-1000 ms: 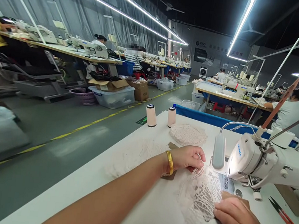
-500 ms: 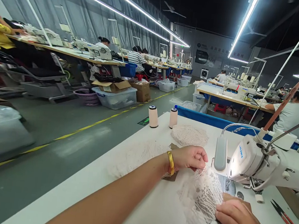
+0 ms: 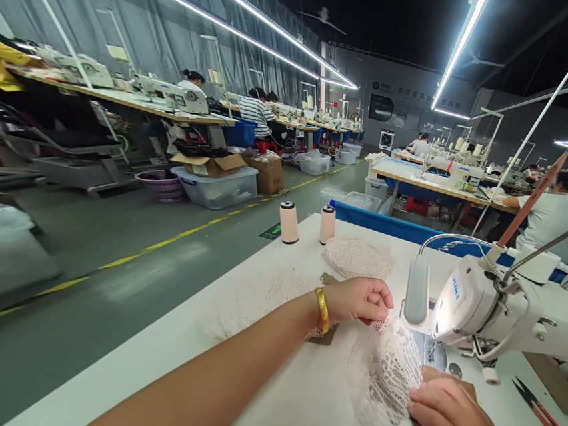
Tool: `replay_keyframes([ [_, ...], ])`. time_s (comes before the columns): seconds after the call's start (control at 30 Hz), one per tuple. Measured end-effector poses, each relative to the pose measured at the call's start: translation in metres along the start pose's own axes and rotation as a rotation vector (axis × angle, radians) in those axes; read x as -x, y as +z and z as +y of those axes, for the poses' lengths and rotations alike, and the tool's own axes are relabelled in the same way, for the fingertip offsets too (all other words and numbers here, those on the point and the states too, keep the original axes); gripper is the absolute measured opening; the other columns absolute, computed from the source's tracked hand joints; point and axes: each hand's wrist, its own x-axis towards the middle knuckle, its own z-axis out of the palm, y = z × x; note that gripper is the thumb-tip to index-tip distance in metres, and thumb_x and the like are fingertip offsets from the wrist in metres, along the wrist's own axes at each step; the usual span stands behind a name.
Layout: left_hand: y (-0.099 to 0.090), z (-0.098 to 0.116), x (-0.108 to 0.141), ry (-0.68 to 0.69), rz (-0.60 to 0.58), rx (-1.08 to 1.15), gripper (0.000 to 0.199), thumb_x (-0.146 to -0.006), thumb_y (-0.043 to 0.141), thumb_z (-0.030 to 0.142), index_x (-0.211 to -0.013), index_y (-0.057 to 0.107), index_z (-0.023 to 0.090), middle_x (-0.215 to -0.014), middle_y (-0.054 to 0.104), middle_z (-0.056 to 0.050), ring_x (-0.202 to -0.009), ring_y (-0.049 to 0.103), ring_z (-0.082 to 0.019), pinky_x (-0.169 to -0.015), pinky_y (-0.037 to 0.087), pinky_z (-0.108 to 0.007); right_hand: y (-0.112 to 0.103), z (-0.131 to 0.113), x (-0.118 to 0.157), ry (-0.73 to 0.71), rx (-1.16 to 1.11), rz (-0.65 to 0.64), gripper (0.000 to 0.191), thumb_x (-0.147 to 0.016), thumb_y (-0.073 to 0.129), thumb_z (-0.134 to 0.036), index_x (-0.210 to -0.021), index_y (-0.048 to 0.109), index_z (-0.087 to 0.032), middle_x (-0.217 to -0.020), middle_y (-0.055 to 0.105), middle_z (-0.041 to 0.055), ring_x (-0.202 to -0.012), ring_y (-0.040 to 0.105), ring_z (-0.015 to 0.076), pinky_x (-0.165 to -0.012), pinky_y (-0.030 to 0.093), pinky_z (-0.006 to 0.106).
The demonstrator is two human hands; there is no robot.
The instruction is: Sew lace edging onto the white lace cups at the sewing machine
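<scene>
A piece of white lace (image 3: 392, 374) stretches between my hands, in front of the needle area of the white sewing machine (image 3: 475, 312). My left hand (image 3: 363, 300), with a gold bangle at the wrist, is closed on the lace's upper edge. At the lace's lower right edge, my right hand (image 3: 450, 413) pinches it with bent fingers. More lace (image 3: 256, 297) lies beyond my left forearm, and a lace pile (image 3: 359, 258) sits behind my left hand. Brown pieces show beneath the lace near both hands.
Two thread cones (image 3: 290, 223) stand at the table's (image 3: 148, 367) far left edge. Red-handled snips (image 3: 548, 422) lie at the right, beside the machine. A blue cloth trough (image 3: 403, 224) runs behind the table. People sit at other machines beyond.
The whole view has shifted slightly. Both hands keep their hold on the lace, whose loose lower left part has moved a little to the right.
</scene>
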Motion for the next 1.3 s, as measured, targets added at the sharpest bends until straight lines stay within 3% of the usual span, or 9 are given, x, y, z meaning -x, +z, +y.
replay_keyframes([
  [0.47,0.000,0.001,0.000,-0.024,-0.025,-0.013,0.034,-0.070,0.088,0.032,-0.093,0.067,0.016,-0.075,0.068,-0.001,-0.072,0.062,-0.015,-0.070,0.050,-0.029,0.003,-0.002,0.004,0.020,0.012,-0.015,0.034,-0.116,0.032,-0.024,-0.121,0.065,-0.015,-0.102,0.079,0.0104,-0.096,0.074,0.0218,-0.103,0.056,0.042],
  [0.8,0.001,0.004,0.002,-0.004,-0.010,-0.159,0.031,-0.077,0.080,0.037,-0.095,0.067,0.016,-0.078,0.069,-0.003,-0.070,0.061,-0.015,-0.067,0.051,-0.029,0.006,-0.001,0.008,0.031,0.021,-0.002,0.034,-0.116,0.033,-0.023,-0.121,0.066,-0.016,-0.102,0.080,0.0105,-0.094,0.075,0.0221,-0.099,0.060,0.042],
  [0.93,0.001,0.003,0.002,0.005,0.050,-0.300,0.025,-0.079,0.077,0.034,-0.094,0.068,0.016,-0.077,0.069,-0.002,-0.070,0.062,-0.016,-0.067,0.052,-0.029,0.003,-0.001,0.012,0.052,0.047,-0.022,0.029,-0.114,0.043,-0.027,-0.127,0.068,-0.019,-0.109,0.080,0.0121,-0.105,0.075,0.0253,-0.099,0.062,0.043],
  [1.03,0.003,0.002,0.000,0.022,0.167,-0.446,0.016,-0.079,0.071,0.029,-0.090,0.067,0.017,-0.080,0.067,-0.002,-0.072,0.061,-0.018,-0.069,0.051,-0.031,0.004,-0.002,0.010,-0.006,0.096,-0.051,0.032,-0.111,0.050,-0.028,-0.138,0.066,-0.019,-0.124,0.078,0.0141,-0.122,0.071,0.0283,-0.100,0.062,0.043],
  [1.13,0.012,0.006,0.000,0.097,0.279,-0.581,0.009,-0.081,0.062,0.024,-0.089,0.066,0.019,-0.097,0.068,-0.005,-0.088,0.062,-0.023,-0.084,0.052,-0.037,0.010,-0.006,0.005,-0.061,0.050,-0.077,0.033,-0.114,0.046,-0.024,-0.142,0.063,-0.020,-0.126,0.079,0.0106,-0.123,0.070,0.0223,-0.101,0.060,0.035],
  [1.23,0.029,0.013,0.003,0.236,0.183,-0.716,0.011,-0.086,0.058,0.022,-0.088,0.068,0.020,-0.110,0.069,-0.007,-0.107,0.062,-0.027,-0.102,0.046,-0.041,0.010,-0.008,-0.003,-0.043,-0.105,-0.102,0.031,-0.115,0.045,-0.028,-0.140,0.061,-0.020,-0.117,0.082,0.0075,-0.116,0.072,0.0190,-0.099,0.058,0.032],
  [1.3,0.041,0.014,0.009,0.286,0.036,-0.872,0.015,-0.090,0.055,0.025,-0.084,0.069,0.021,-0.106,0.071,-0.007,-0.104,0.064,-0.026,-0.098,0.047,-0.039,0.000,-0.010,-0.006,0.004,-0.224,-0.093,0.025,-0.114,0.047,-0.028,-0.132,0.064,-0.020,-0.105,0.082,0.0063,-0.104,0.073,0.0185,-0.091,0.057,0.031],
])
